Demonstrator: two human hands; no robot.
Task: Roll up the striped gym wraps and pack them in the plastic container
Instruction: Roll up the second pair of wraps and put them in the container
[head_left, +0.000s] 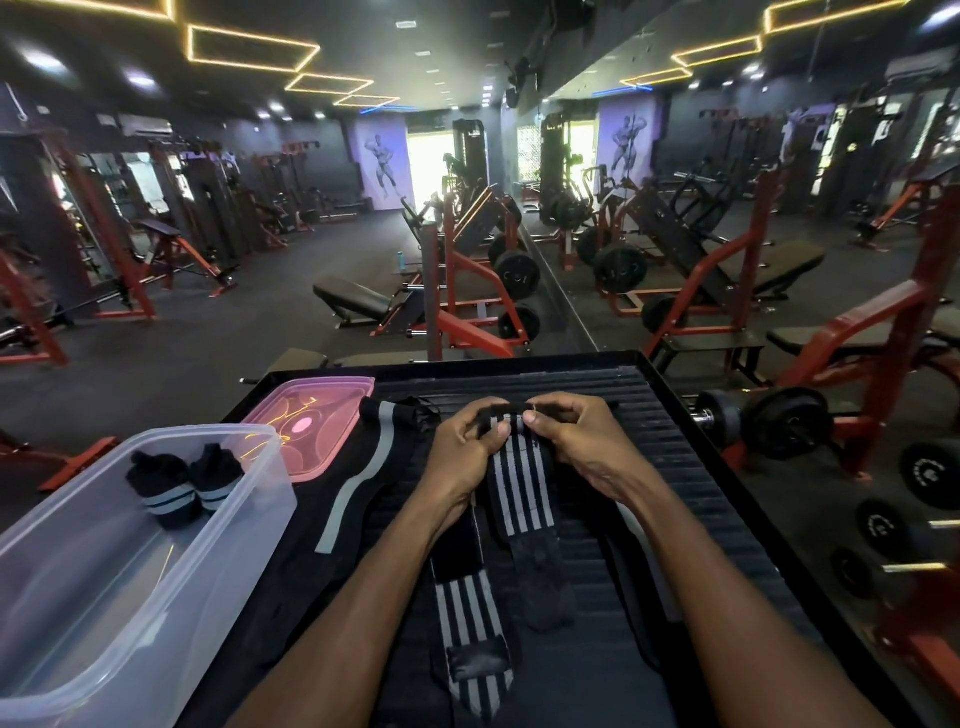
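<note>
A black-and-white striped wrap (519, 486) is lying on the ribbed black platform (691, 467), its far end being pinched by the left hand (470, 447) and right hand (576, 439). Two rolled wraps (184, 486) are sitting in the clear plastic container (171, 587), left of a second flat wrap (470, 618).

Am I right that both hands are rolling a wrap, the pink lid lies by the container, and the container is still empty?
Not quite. The head view shows the container already holds two rolled wraps. The rest stands: left hand and right hand pinch the end of a wrap, and the pink lid lies by the container.
</note>
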